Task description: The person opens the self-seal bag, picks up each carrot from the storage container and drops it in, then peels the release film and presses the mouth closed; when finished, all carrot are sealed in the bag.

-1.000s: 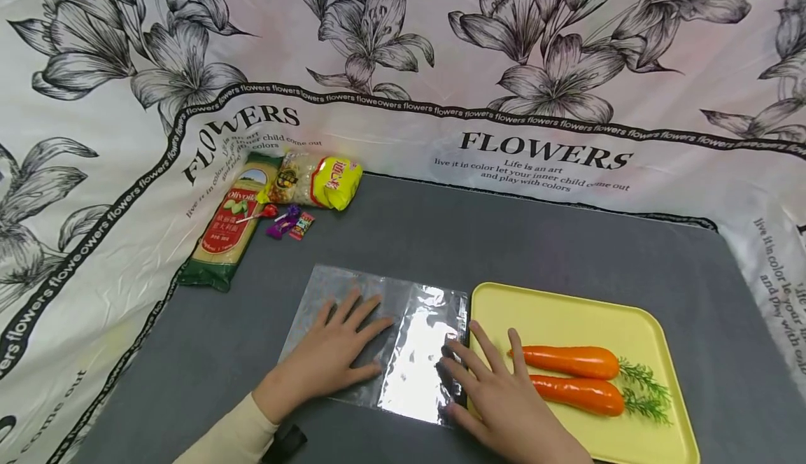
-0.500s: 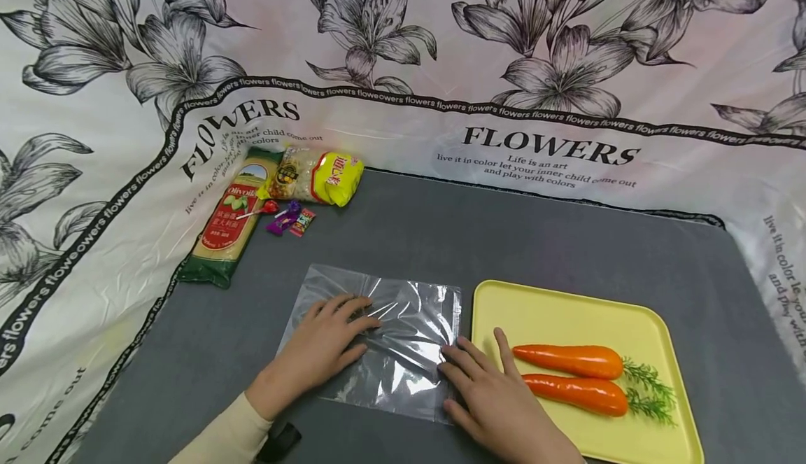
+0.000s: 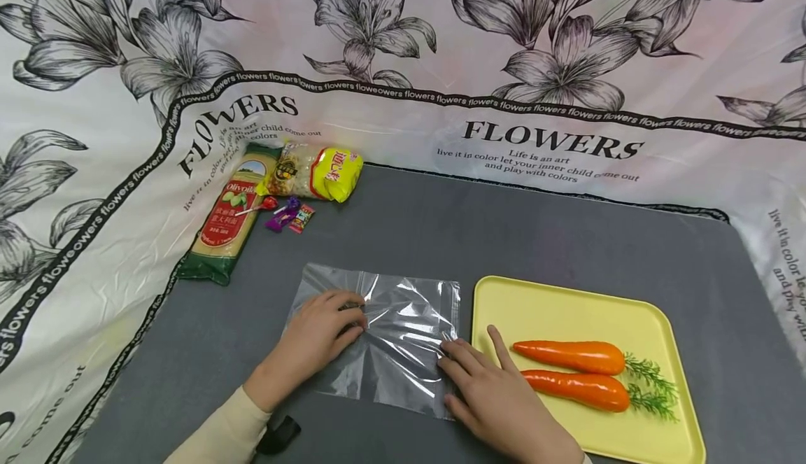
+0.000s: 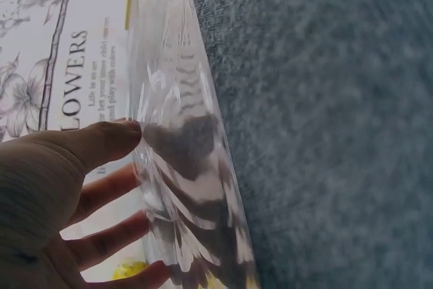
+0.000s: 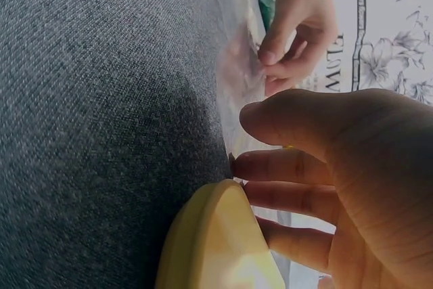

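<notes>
A clear plastic bag (image 3: 399, 373) lies on the dark table, creased across its middle. On its left part rests my left hand (image 3: 315, 334), fingers bent, with the fingertips and thumb touching the film; in the left wrist view the thumb (image 4: 111, 140) stands apart from the fingers. My right hand (image 3: 497, 397) lies at the bag's right edge, fingertips on the film, the index finger raised over the tray's rim. Two orange carrots (image 3: 567, 357) with green tops lie side by side on the yellow tray (image 3: 567, 303), just right of the bag.
At the back left are a pasta packet (image 3: 227, 226), a yellow-and-clear food packet (image 3: 315, 172), a red lollipop (image 3: 269, 203) and small wrapped sweets (image 3: 285, 215). A flower-printed sheet (image 3: 403, 51) borders the grey table. A black object (image 3: 280, 436) sits by the left sleeve.
My left hand's spread fingers have drawn in and bent, moving slightly left. The smooth bag has wrinkled and its right edge has shifted left, away from the tray. My right hand has moved little.
</notes>
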Demonstrator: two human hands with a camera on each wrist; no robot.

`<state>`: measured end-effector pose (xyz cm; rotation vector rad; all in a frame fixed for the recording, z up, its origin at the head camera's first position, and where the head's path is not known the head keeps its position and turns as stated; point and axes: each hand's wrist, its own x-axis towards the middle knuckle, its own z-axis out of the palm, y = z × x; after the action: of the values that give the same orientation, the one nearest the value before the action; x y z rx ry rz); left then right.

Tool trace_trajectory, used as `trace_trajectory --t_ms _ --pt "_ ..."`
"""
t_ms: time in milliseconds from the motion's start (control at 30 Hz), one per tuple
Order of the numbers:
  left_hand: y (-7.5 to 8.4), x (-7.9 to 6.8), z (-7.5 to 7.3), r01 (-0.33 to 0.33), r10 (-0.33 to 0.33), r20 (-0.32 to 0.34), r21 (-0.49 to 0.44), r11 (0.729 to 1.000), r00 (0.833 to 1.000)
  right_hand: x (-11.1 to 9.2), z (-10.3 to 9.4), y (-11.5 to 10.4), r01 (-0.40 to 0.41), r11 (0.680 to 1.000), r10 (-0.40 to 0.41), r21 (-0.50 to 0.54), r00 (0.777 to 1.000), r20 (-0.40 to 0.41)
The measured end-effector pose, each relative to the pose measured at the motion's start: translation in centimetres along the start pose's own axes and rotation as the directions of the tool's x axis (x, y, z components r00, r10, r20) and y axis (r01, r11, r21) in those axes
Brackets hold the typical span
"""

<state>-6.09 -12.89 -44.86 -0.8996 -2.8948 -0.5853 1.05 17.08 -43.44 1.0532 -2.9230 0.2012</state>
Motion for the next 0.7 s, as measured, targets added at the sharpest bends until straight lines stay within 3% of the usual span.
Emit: trace_trajectory --t_ms 300,567,700 --pt "-0.8 0.0 -0.6 -0.042 0.036 -0.072 -0.089 0.995 0.997 0.1 0.1 0.1 0.008 1.0 -0.008 -0.009 1.0 -0.011" --pt "-2.0 -0.5 -0.8 -0.024 0.001 -0.088 -0.26 0.965 0.996 0.0 0.1 -0.2 -0.009 1.0 0.008 -0.015 1.0 -0.017" --pt "-2.2 -0.7 -0.7 -0.014 -0.016 -0.097 -0.297 0.955 0.995 -0.2 0.2 -0.2 -0.017 1.0 0.017 0.001 1.0 0.002"
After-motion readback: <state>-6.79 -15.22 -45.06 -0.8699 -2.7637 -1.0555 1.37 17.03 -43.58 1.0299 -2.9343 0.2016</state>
